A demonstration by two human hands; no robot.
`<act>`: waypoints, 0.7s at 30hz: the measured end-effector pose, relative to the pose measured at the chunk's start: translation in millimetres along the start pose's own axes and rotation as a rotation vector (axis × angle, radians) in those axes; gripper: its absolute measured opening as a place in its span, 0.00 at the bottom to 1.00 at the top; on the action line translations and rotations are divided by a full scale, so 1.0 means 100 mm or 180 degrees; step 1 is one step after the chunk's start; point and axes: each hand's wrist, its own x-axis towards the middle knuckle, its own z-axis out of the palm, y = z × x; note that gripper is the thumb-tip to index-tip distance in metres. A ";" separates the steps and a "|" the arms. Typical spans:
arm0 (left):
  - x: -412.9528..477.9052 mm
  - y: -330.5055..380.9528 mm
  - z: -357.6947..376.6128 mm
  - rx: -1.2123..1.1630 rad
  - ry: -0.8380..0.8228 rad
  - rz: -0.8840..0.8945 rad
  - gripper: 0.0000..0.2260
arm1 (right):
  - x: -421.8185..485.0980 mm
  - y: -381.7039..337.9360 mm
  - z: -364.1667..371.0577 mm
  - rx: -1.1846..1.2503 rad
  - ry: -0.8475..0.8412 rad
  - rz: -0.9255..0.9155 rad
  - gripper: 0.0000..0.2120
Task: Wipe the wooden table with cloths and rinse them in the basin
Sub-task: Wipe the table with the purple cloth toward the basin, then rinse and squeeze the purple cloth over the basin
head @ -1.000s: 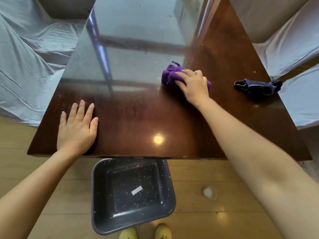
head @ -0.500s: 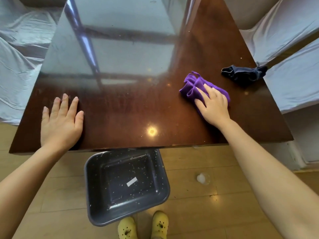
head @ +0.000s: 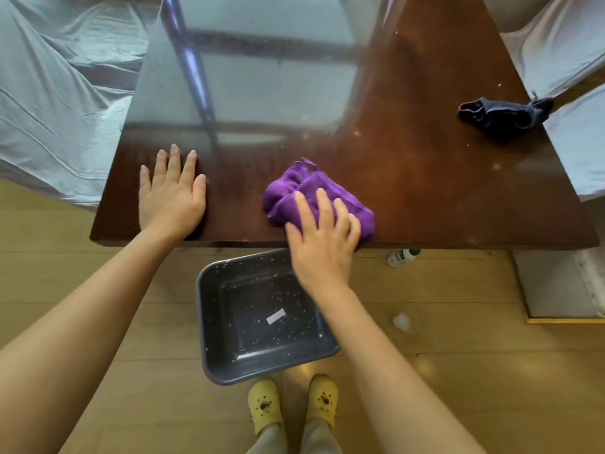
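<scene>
A glossy dark wooden table (head: 409,158) fills the upper view. My right hand (head: 322,237) presses flat on a crumpled purple cloth (head: 294,188) at the table's near edge, fingers spread over it. My left hand (head: 170,196) lies flat and open on the table near its front left corner, holding nothing. A dark blue cloth (head: 501,114) lies bunched by the right edge of the table. On the floor just below the near edge sits a grey basin (head: 216,342), speckled with crumbs and holding a small white strip.
Furniture draped in pale sheets stands left (head: 55,103) and right (head: 563,44) of the table. A small white bottle with a green cap (head: 402,256) lies on the wooden floor under the table edge. My yellow clogs (head: 291,404) stand behind the basin.
My right hand has dragged the purple cloth from the table's middle toward me, to the near edge above the basin. My left hand stays flat on the table.
</scene>
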 end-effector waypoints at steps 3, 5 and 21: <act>0.01 -0.01 0.00 -0.0093 -0.0032 -0.0009 0.24 | -0.05 -0.47 0.19 0.0054 -0.0094 -0.0290 0.25; 0.01 -0.02 -0.01 -0.0397 -0.0006 0.0000 0.23 | -0.07 -0.72 0.29 0.0013 -0.0113 -0.0428 0.26; -1.58 -0.07 0.04 -0.2286 -0.1007 0.1262 0.27 | -0.68 -0.35 0.39 0.2011 -0.1375 -0.1238 0.21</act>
